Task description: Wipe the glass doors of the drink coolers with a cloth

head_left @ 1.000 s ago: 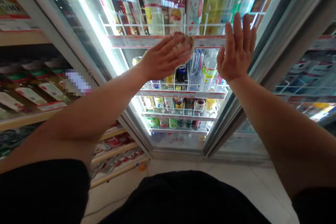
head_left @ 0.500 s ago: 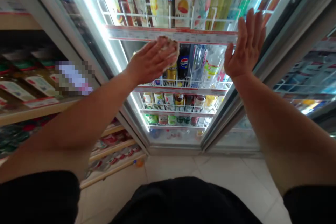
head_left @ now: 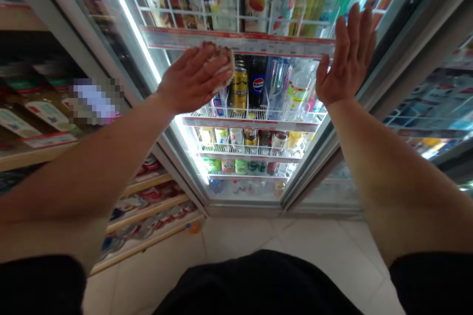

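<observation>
My left hand (head_left: pixel 192 78) presses a small crumpled cloth (head_left: pixel 221 56) flat against the glass door (head_left: pixel 162 19) of a lit drinks cooler, just below a shelf's price strip. Its fingers lie over the cloth. My right hand (head_left: pixel 345 56) rests flat on the same glass near the door's right edge, fingers stretched upward and holding nothing. Behind the glass stand bottles on the top shelf (head_left: pixel 240 42), and a yellow can (head_left: pixel 240 88) and a dark cola bottle (head_left: pixel 257 86) on the shelf below.
Wooden shelves with bottles and packets (head_left: pixel 44 118) run along the left. Another cooler door (head_left: pixel 436 108) stands to the right. Lower wire racks (head_left: pixel 251 150) hold small cups and cans. Pale floor tiles (head_left: pixel 229 241) lie below.
My left hand with the cloth has slid leftward across the glass. My right hand stayed flat on the glass, shifting slightly up.
</observation>
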Motion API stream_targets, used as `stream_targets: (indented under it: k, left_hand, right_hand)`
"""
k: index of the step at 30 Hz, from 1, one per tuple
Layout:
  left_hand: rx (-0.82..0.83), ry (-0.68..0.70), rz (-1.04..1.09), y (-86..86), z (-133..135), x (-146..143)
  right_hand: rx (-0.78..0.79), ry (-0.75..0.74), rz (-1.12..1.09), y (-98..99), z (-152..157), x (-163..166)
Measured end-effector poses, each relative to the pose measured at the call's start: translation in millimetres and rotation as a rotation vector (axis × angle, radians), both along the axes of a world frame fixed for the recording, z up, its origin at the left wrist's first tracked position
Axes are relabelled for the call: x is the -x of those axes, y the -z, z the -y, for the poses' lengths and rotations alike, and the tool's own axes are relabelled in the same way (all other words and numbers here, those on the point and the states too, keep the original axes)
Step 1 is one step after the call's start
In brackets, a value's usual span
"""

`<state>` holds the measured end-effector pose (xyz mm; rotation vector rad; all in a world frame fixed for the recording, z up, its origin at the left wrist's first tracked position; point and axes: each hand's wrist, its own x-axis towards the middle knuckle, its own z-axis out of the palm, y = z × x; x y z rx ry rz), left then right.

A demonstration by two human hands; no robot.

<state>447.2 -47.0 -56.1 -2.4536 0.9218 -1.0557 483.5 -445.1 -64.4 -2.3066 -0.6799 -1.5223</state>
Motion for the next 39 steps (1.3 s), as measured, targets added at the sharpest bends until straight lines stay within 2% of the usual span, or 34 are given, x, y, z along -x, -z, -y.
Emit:
stream_targets:
  k: [2, 3, 5, 6, 7, 8, 10, 12, 13, 14, 15, 17, 19, 21, 23, 25, 27, 29, 30, 31, 34, 36, 37, 39]
  left_hand:
    - [-0.053, -0.058, 0.118, -33.1, -15, 0]
    - [-0.014, -0.104, 0.236, -53.5, -22, -1]
    - [0.149, -0.198, 0.455, -86.0, -30, -4]
    - [0.234, -0.224, 0.525, -92.6, -29, -5]
    - [0.302, -0.224, 0.571, -91.0, -25, -7]
    - [0.339, -0.19, 0.587, -81.6, -17, -8]
    - [0.327, -0.051, 0.53, -47.4, 3, -8]
    - [0.185, 0.068, 0.242, -13.2, 21, -6]
    - [0.102, 0.114, 0.108, -3.6, 25, -4]
    - [0.023, 0.136, -0.001, -1.5, 26, -3]
    - [-0.018, 0.134, -0.052, -6.9, 24, -2]
    - [0.037, 0.078, 0.024, -34.8, 15, -1]
    - [0.268, -0.008, 0.237, -67.8, 7, -4]
    - [0.475, -0.028, 0.395, -84.1, 8, -6]
    - [0.509, 0.017, 0.448, -75.2, 19, -9]
    - [0.331, 0.096, 0.421, -51.4, 33, -9]
    - [0.06, 0.178, 0.346, -33.3, 43, -8]
    - [-0.073, 0.2, 0.305, -35.9, 42, -7]
    - [-0.042, 0.18, 0.318, -45.1, 38, -8]
    - [0.057, 0.143, 0.353, -57.5, 32, -9]
    - [0.441, 0.034, 0.475, -88.9, 22, -14]
    - [0.539, 0.019, 0.513, -86.8, 27, -15]
    - [0.506, 0.038, 0.51, -78.4, 34, -16]
    - [0.303, 0.136, 0.451, -56.0, 50, -14]
  right_hand:
    - [-0.009, -0.028, -0.017, 0.5, 1, -2]
    - [-0.017, -0.022, -0.012, 0.8, 0, -3]
    - [-0.026, 0.03, 0.013, 1.4, -2, -4]
    - [-0.028, 0.057, 0.022, 1.5, -3, -4]
    - [-0.027, 0.077, 0.026, 1.6, -5, -4]
    - [-0.023, 0.09, 0.024, 1.6, -6, -4]
    - [-0.013, 0.107, 0.025, 1.8, -7, -4]
    - [-0.003, 0.124, 0.047, 2.2, -7, -5]
    - [-0.004, 0.131, 0.056, 2.5, -7, -6]
    - [-0.008, 0.133, 0.063, 2.9, -7, -6]
    - [-0.013, 0.131, 0.067, 3.4, -7, -7]
    - [-0.017, 0.118, 0.071, 4.4, -7, -8]
    - [-0.016, 0.109, 0.092, 5.3, -8, -10]
    - [-0.016, 0.113, 0.119, 6.0, -10, -10]
    - [-0.019, 0.126, 0.154, 6.6, -11, -11]
    - [-0.019, 0.143, 0.179, 7.2, -12, -11]
    - [-0.02, 0.161, 0.186, 8.1, -12, -12]
    - [-0.018, 0.169, 0.192, 9.2, -12, -14]
    - [-0.017, 0.167, 0.203, 9.9, -12, -15]
    - [-0.019, 0.164, 0.216, 10.5, -12, -15]
    - [-0.025, 0.163, 0.235, 11.8, -12, -17]
    - [-0.027, 0.161, 0.248, 12.3, -12, -17]
    - [-0.026, 0.157, 0.265, 12.4, -12, -17]
    - [-0.022, 0.15, 0.305, 12.8, -12, -18]
